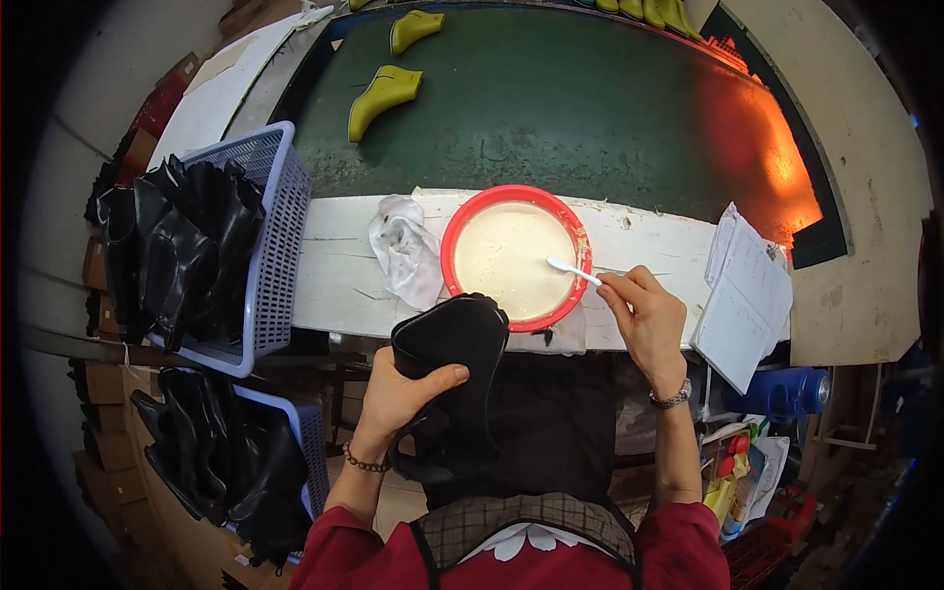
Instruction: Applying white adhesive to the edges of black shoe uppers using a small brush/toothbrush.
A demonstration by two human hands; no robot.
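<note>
My left hand (418, 388) grips a black boot upper (457, 344) by its side, thumb lying across it; its top end is just below a red basin. Pale cream liquid (501, 251) fills much of that red basin (454, 221). Between the fingertips of my right hand (649, 320) is a thin white toothbrush (575, 270). Its head reaches over the liquid near the basin's right side; whether it touches the surface I cannot tell. A crumpled, stained white cloth (405, 256) lies left of the basin.
Black boot uppers (182, 241) fill a blue-violet basket (280, 256) at left, with another loaded basket (310, 447) below. Yellow-green shoe lasts (385, 98) stand on the dark green belt (531, 108), which glows orange at right. Papers (744, 300) and a blue bottle (782, 393) are right.
</note>
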